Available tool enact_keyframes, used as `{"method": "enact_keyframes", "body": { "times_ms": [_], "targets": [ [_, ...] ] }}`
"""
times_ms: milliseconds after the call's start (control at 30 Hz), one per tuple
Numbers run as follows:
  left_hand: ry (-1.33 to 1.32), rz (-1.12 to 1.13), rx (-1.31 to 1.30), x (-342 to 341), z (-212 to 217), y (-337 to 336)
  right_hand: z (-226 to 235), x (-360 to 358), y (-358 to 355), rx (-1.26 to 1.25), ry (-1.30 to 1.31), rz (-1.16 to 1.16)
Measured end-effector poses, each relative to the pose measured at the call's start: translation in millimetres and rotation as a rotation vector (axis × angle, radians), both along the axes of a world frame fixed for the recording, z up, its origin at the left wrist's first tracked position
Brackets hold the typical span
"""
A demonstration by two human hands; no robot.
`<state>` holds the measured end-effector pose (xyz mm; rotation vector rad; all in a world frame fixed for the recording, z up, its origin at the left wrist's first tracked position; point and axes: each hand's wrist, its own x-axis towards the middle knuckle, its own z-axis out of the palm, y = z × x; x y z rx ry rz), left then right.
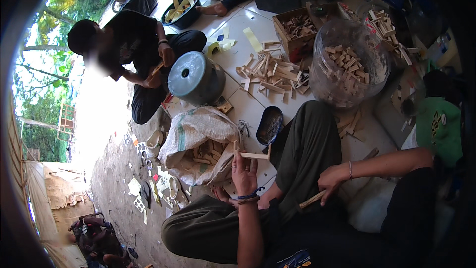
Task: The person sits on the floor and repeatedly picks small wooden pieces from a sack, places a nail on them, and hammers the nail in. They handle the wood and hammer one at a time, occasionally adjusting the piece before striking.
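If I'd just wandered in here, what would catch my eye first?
Probably the heap of pale wooden pieces on the white tiles, upper centre, beside a clear tub of wooden blocks. Next, the open white sack left of centre, with more wood inside, and right next to it the left hand holding a U-shaped wooden piece.

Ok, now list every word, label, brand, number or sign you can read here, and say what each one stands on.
No text can be read with certainty.
Green cloth at the right: dark print, too small and blurred to read.
Dark shirt at the lower edge: pale and blue print, too blurred to read.
White sack: green striping, no lettering that I can make out.
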<state>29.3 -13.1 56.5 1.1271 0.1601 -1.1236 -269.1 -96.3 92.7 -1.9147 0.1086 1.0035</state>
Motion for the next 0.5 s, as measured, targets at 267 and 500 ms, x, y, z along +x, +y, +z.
{"method": "enact_keyframes", "body": {
  "times_ms": [267,500],
  "targets": [
    [-0.36,-0.136,-0.025,-23,19,-67,-14,5,8,0.017,-0.016,-0.068],
    [-0.675,-0.557,0.025,-19,36,-163,-21,6,17,-0.123,-0.079,-0.067]
  ]
}}
